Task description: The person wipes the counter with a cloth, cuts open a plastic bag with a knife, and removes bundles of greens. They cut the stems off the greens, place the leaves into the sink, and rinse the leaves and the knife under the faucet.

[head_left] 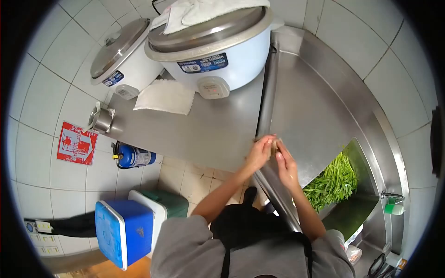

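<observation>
My left hand (260,154) and my right hand (287,166) meet above the raised edge between the steel counter and the steel sink unit. The fingers of both are drawn together and the fingertips touch. Something small and pale may sit between them, but it is too small to make out. To the right of my right hand, a heap of leafy green stalks (334,180) lies in the sink basin (364,167). Under my hands runs the drainboard (315,111) of the sink unit.
Two large rice cookers (245,69) (143,69) stand at the back of the counter (208,134), with a white cloth (167,96) beside them. A steel pot (101,119) sits at the left end. Below are a blue fire extinguisher (136,156) and a blue cooler (134,227).
</observation>
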A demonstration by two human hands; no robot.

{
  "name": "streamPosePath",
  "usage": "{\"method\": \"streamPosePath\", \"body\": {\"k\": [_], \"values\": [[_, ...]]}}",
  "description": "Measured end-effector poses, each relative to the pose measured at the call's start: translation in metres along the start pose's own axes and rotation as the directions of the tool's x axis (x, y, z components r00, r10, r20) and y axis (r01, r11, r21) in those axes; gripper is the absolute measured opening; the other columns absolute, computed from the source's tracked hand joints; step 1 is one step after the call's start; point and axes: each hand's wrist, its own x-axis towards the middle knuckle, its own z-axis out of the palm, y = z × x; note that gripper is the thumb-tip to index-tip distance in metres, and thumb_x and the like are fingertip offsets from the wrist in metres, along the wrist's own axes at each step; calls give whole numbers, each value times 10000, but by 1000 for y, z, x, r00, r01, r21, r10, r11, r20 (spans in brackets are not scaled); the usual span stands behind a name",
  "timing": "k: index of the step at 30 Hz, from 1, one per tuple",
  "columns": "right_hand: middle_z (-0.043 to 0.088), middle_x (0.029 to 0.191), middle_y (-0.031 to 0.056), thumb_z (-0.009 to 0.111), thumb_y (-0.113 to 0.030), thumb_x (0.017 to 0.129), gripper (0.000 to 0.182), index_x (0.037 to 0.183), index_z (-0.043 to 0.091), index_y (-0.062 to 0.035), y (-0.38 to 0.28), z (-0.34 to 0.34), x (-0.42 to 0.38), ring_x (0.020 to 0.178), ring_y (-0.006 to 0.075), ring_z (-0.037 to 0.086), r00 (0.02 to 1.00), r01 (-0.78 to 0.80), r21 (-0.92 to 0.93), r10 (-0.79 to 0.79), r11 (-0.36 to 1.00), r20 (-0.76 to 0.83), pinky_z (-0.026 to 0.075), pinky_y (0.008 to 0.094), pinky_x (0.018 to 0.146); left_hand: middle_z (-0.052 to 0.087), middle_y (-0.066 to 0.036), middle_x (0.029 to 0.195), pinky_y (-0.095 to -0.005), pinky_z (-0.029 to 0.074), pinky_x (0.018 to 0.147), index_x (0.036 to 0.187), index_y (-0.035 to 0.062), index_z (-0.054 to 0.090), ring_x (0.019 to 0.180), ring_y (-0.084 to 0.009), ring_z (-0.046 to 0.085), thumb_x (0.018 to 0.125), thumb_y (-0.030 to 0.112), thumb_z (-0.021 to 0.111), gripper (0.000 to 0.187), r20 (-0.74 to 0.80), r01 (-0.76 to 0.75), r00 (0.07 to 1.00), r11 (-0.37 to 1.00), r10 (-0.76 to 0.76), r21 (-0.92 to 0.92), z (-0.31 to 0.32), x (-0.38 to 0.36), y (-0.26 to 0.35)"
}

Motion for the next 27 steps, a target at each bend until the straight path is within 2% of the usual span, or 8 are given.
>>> {"method": "streamPosePath", "body": {"k": [2, 4, 9, 11, 17, 19, 24, 27], "values": [[375, 1331, 198, 408, -222, 920, 408, 1267, 418, -6, -22, 15, 30, 1230, 342, 363, 981, 164, -242, -184, 956, -62, 275, 370, 1017, 516, -116, 1169, -311, 351, 934, 1188, 32, 463, 1107, -205, 460, 941, 266, 402, 346, -112, 18, 991, 888, -78, -459, -6, 14, 15], [344, 1352, 189, 371, -265, 924, 441, 1291, 389, -21, -38, 19, 72, 1253, 367, 305, 941, 322, -304, -340, 897, -4, 239, 413, 1033, 499, -123, 1195, -309, 347, 938, 1225, 34, 419, 1123, -205, 454, 944, 273, 397, 370, -135, 40, 984, 886, -115, -463, -37, 25, 39], [247, 1412, 157, 274, -377, 924, 534, 1345, 297, -48, 18, 67, 194, 1293, 337, 239, 947, 298, -598, -151, 744, 284, 214, 459, 1038, 463, -133, 1255, -319, 333, 964, 1286, 41, 349, 1154, -210, 446, 940, 261, 410, 414, -390, -36, 910, 911, -140, -410, -88, -36, -3], [216, 1426, 153, 265, -397, 922, 555, 1361, 264, -57, 44, 95, 217, 1301, 325, 230, 959, 281, -825, -123, 490, 253, 181, 449, 1055, 483, -141, 1238, -325, 344, 958, 1280, 39, 361, 1137, -215, 465, 939, 236, 411, 397, -410, 35, 879, 890, -244, -454, -113, -101, -18], [276, 1387, 186, 410, -408, 860, 618, 1323, 314, -11, -3, 185, 99, 1286, 329, 249, 841, 534, -760, -142, 370, 522, 189, 444, 1053, 550, -135, 1158, -312, 416, 886, 1237, 35, 423, 1027, -201, 543, 940, 251, 406, 369, -634, 340, 586, 864, -504, -372, -158, -288, -58], [299, 1368, 198, 487, -403, 817, 649, 1311, 332, -12, -22, 212, 52, 1267, 337, 277, 801, 580, -547, -301, 604, 517, 214, 441, 1041, 549, -137, 1154, -296, 387, 909, 1213, -5, 424, 1061, -199, 519, 936, 220, 425, 357, -657, 368, 522, 838, -544, -402, -167, -293, -50], [256, 1377, 231, 527, -280, 803, 602, 1311, 331, -25, -38, 187, 24, 1259, 353, 290, 630, 701, -380, -272, 604, 728, 260, 464, 1019, 556, -132, 1146, -296, 402, 885, 1215, 0, 435, 1035, -189, 536, 925, 156, 439, 329, -655, 372, 608, 889, -450, -265, -187, -285, -73], [307, 1345, 235, 470, -188, 828, 501, 1293, 362, -35, -30, 232, 20, 1239, 362, 324, 671, 741, -605, -275, 291, 689, 263, 435, 1022, 569, -122, 1129, -286, 422, 851, 1188, 14, 474, 1009, -181, 551, 920, 132, 438, 296, -672, 386, 597, 891, -438, -239, -213, -286, -106]]}}
